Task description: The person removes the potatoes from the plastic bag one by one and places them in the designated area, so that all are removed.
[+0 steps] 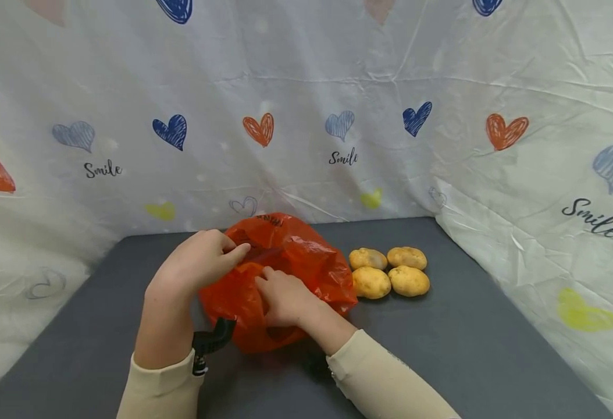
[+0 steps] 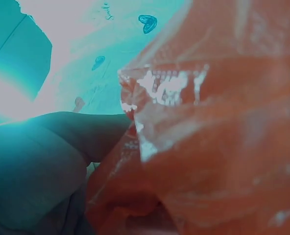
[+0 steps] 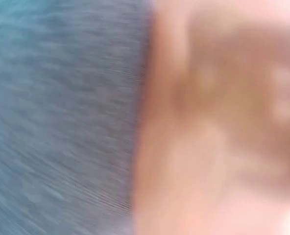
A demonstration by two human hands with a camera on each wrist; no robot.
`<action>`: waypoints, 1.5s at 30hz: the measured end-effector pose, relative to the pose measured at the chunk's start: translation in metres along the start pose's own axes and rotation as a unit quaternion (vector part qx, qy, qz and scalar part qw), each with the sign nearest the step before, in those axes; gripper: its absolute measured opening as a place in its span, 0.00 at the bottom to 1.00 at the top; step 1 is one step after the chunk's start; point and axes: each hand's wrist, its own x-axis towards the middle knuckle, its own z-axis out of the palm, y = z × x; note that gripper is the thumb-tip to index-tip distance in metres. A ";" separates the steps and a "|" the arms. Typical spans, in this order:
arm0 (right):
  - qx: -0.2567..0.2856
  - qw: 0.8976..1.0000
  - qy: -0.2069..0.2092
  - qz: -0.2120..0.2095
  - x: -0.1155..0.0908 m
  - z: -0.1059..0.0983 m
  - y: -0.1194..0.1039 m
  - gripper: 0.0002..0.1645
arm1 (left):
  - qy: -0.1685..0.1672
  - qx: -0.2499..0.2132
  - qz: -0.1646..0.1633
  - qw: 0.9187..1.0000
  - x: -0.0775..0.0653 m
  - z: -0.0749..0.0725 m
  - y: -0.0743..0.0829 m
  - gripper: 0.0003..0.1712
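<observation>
A crumpled orange-red plastic bag (image 1: 317, 256) lies on the dark table with its mouth spread toward me. My left hand (image 1: 196, 262) is at the bag's upper left rim, thumb and fingers pinching the film. At the near side of the mouth, my right hand (image 1: 285, 299) grips the bag's edge, its fingertips partly hidden in the folds. The left wrist view has the bag (image 2: 223, 137) filling its right side, with the left hand (image 2: 42, 166) reaching to its edge. Only blurred surfaces show in the right wrist view. The inside of the bag is mostly hidden.
Several potatoes (image 1: 371, 282) sit in two short rows just right of the bag. The dark grey table (image 1: 469, 337) runs back to a white sheet (image 1: 306, 75) printed with hearts, which hangs behind and along both sides.
</observation>
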 end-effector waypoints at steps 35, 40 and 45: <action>0.121 0.986 0.041 0.103 -0.075 -0.116 0.017 0.37 | -0.007 -0.030 -0.010 0.999 0.001 -0.008 -0.017 0.30; 0.106 0.987 0.034 0.114 -0.090 -0.129 0.013 0.36 | 0.000 -0.032 -0.008 0.999 0.000 -0.009 -0.020 0.30; 0.117 0.983 0.053 0.131 -0.107 -0.128 0.023 0.33 | -0.006 -0.039 -0.003 0.999 -0.001 -0.006 -0.020 0.29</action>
